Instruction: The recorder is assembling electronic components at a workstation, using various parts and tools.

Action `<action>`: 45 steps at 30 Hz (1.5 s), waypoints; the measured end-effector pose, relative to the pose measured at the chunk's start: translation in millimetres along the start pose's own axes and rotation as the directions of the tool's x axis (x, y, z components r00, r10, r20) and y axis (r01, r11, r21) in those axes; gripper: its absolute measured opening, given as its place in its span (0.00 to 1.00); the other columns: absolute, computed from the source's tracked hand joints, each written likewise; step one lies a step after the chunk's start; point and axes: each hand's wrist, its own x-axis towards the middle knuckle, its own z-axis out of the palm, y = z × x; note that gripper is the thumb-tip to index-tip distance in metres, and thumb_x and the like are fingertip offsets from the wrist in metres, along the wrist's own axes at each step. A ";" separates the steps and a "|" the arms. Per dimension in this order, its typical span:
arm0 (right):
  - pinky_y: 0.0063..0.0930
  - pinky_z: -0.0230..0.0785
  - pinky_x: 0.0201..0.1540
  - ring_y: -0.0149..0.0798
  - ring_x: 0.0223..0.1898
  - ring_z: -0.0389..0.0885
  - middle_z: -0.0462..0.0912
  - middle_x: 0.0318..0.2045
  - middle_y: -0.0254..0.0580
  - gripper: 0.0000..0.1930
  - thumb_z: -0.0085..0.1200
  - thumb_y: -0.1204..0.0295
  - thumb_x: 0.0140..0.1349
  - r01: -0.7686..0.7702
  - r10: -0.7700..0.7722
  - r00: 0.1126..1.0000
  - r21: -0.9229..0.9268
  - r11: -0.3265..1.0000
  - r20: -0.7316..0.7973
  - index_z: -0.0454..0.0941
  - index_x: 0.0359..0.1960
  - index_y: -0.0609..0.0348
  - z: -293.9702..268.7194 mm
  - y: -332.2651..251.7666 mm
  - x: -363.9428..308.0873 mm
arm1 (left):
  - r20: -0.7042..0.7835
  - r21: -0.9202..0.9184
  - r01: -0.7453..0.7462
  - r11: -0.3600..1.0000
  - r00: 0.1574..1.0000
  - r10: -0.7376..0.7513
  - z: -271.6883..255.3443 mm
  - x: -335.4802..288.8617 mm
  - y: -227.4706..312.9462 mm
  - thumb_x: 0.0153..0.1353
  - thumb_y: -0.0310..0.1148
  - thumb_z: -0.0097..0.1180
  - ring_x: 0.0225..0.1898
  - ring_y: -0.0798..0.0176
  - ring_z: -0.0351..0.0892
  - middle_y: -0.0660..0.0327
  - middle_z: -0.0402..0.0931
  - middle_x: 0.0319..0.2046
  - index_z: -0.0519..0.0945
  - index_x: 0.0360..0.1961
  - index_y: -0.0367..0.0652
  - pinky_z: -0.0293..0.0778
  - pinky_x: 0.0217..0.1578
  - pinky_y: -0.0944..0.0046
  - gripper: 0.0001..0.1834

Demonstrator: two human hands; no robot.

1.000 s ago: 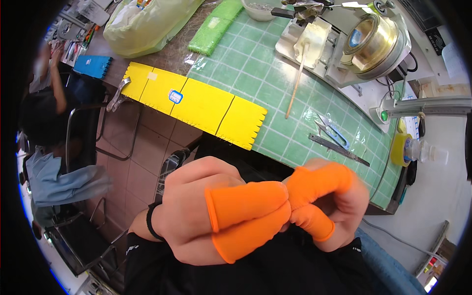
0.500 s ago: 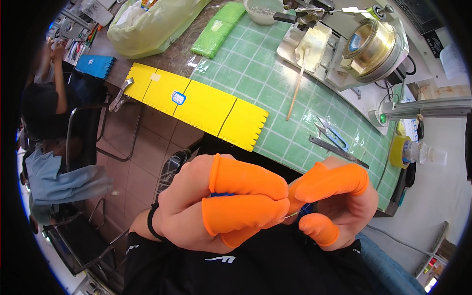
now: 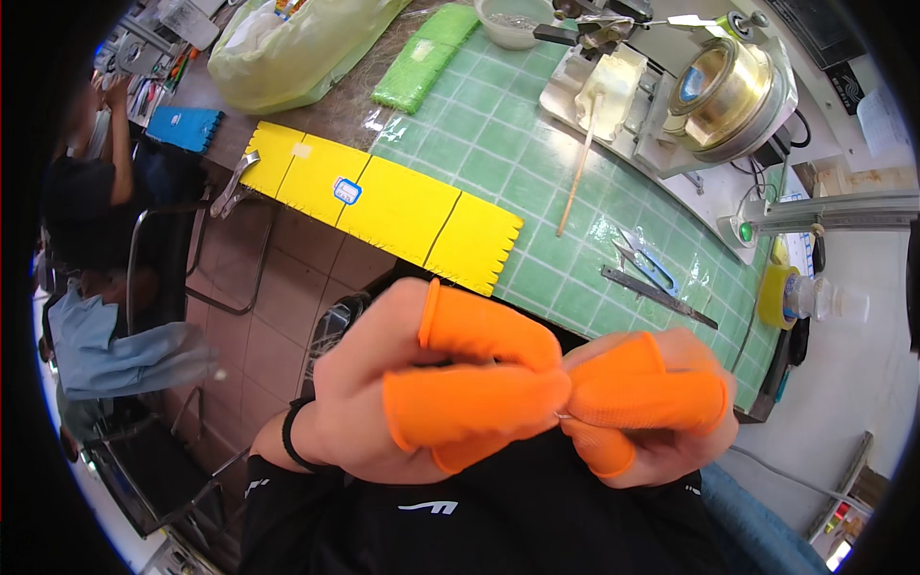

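My left hand (image 3: 460, 383) and my right hand (image 3: 647, 407) meet low in the middle, in front of my black shirt. Orange finger cots cover several fingers on each. Both are closed in a pinch, fingertips pressed together. Between them a tiny pale bit of a thin strand (image 3: 562, 415) shows; the rest is hidden by the fingers, and I cannot tell whether it is thread or wire. Beyond the hands, a yellow panel (image 3: 398, 213) with a notched end lies on the green tiled table top (image 3: 508, 115), overhanging its near edge.
Blue-handled snips (image 3: 654, 268) and a flat dark metal tool (image 3: 661, 297) lie at the right. Behind stand a machine with a brass-coloured drum (image 3: 719, 96) and a thin wooden stick (image 3: 580, 172). A green pack (image 3: 425, 57) and a plastic bag (image 3: 287, 57) sit farther left. Another person (image 3: 91, 201) sits at left.
My right hand's fingers have closed in against my left fingertips, covering most of the strand that showed between them. The gap in the right hand's grip has narrowed.
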 end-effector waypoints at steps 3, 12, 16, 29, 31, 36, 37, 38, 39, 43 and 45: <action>0.28 0.78 0.30 0.43 0.29 0.86 0.85 0.34 0.52 0.14 0.68 0.82 0.47 0.180 -0.180 0.983 -0.228 0.957 0.021 0.83 0.38 0.71 7.6 10.9 -0.4 | 0.041 -0.042 0.124 0.991 0.992 -0.123 -5.8 -8.0 -9.9 0.49 0.18 0.72 0.26 0.62 0.81 0.48 0.77 0.35 0.74 0.43 0.36 0.74 0.26 0.70 0.22; 0.26 0.72 0.23 0.39 0.23 0.79 0.79 0.32 0.49 0.11 0.62 0.75 0.42 0.308 -0.243 0.937 -0.265 0.914 0.251 0.77 0.28 0.67 35.4 53.2 -10.2 | -0.118 -0.321 0.481 0.816 0.834 -0.539 -12.7 -66.7 -16.7 0.57 0.13 0.63 0.28 0.62 0.86 0.48 0.82 0.38 0.75 0.45 0.31 0.80 0.26 0.71 0.15; 0.24 0.68 0.22 0.34 0.20 0.75 0.75 0.29 0.42 0.08 0.60 0.72 0.45 0.333 -0.276 0.936 -0.286 0.899 0.220 0.77 0.26 0.63 46.1 58.1 -11.9 | -0.123 -0.372 0.446 0.814 0.846 -0.519 -14.6 -77.7 -22.0 0.57 0.12 0.62 0.27 0.63 0.85 0.47 0.82 0.39 0.76 0.44 0.31 0.79 0.26 0.71 0.14; 0.32 0.78 0.41 0.45 0.38 0.85 0.84 0.39 0.44 0.19 0.71 0.68 0.53 -0.138 0.280 0.930 -0.481 0.866 0.236 0.81 0.45 0.59 21.3 50.0 -5.3 | -0.092 -0.075 0.406 0.911 0.907 -0.412 -8.3 -85.8 -48.6 0.50 0.12 0.64 0.26 0.69 0.79 0.55 0.81 0.34 0.81 0.39 0.34 0.72 0.24 0.68 0.14; 0.38 0.75 0.51 0.54 0.49 0.81 0.81 0.50 0.49 0.23 0.69 0.69 0.54 -0.058 0.235 0.950 -0.620 0.782 0.207 0.79 0.51 0.61 14.8 66.4 2.1 | -0.004 0.424 0.196 0.884 0.977 -0.215 4.0 -79.2 -50.8 0.50 0.13 0.64 0.25 0.70 0.75 0.57 0.80 0.32 0.83 0.38 0.38 0.69 0.23 0.71 0.14; 0.42 0.68 0.61 0.55 0.59 0.73 0.72 0.61 0.54 0.30 0.67 0.73 0.53 0.061 0.192 0.942 -0.705 0.707 0.274 0.72 0.58 0.65 20.3 89.5 4.7 | -0.003 0.520 0.105 0.848 0.993 -0.121 20.0 -68.9 -71.9 0.47 0.12 0.65 0.23 0.69 0.74 0.60 0.79 0.32 0.85 0.40 0.38 0.68 0.22 0.72 0.18; 0.42 0.67 0.61 0.55 0.59 0.73 0.72 0.59 0.57 0.29 0.66 0.73 0.52 0.063 0.190 0.942 -0.702 0.710 0.276 0.72 0.57 0.69 22.4 89.9 2.5 | -0.065 0.524 0.141 0.840 0.990 -0.125 21.1 -67.3 -75.4 0.47 0.13 0.65 0.22 0.69 0.74 0.60 0.79 0.32 0.85 0.40 0.39 0.68 0.22 0.72 0.18; 0.41 0.66 0.62 0.55 0.59 0.73 0.73 0.58 0.59 0.29 0.64 0.73 0.52 0.071 0.181 0.942 -0.693 0.717 0.283 0.72 0.56 0.73 24.3 88.8 2.1 | -0.132 0.533 0.180 0.827 0.983 -0.128 20.6 -64.9 -76.7 0.47 0.13 0.66 0.22 0.70 0.73 0.60 0.80 0.33 0.86 0.41 0.39 0.67 0.21 0.73 0.18; 0.41 0.66 0.62 0.55 0.59 0.73 0.73 0.58 0.59 0.29 0.64 0.73 0.52 0.073 0.177 0.942 -0.687 0.723 0.286 0.72 0.56 0.73 25.0 86.2 2.1 | -0.147 0.542 0.159 0.825 0.985 -0.093 21.1 -64.6 -81.3 0.48 0.13 0.66 0.22 0.70 0.73 0.60 0.80 0.33 0.86 0.42 0.40 0.67 0.21 0.73 0.18; 0.42 0.68 0.61 0.56 0.60 0.73 0.71 0.63 0.55 0.29 0.68 0.76 0.49 0.038 0.233 0.931 -0.710 0.704 0.281 0.73 0.55 0.68 25.2 81.8 -0.7 | -0.151 0.549 0.168 0.819 0.983 -0.101 25.5 -64.3 -83.9 0.49 0.13 0.67 0.21 0.71 0.72 0.60 0.80 0.33 0.86 0.42 0.40 0.66 0.21 0.74 0.18; 0.43 0.68 0.61 0.56 0.60 0.73 0.71 0.63 0.55 0.29 0.68 0.76 0.48 0.044 0.228 0.932 -0.712 0.700 0.281 0.73 0.54 0.69 24.8 86.1 -2.1 | -0.191 0.554 0.236 0.798 0.969 -0.154 27.1 -63.4 -81.6 0.48 0.14 0.67 0.19 0.72 0.70 0.60 0.80 0.32 0.86 0.40 0.39 0.64 0.21 0.75 0.17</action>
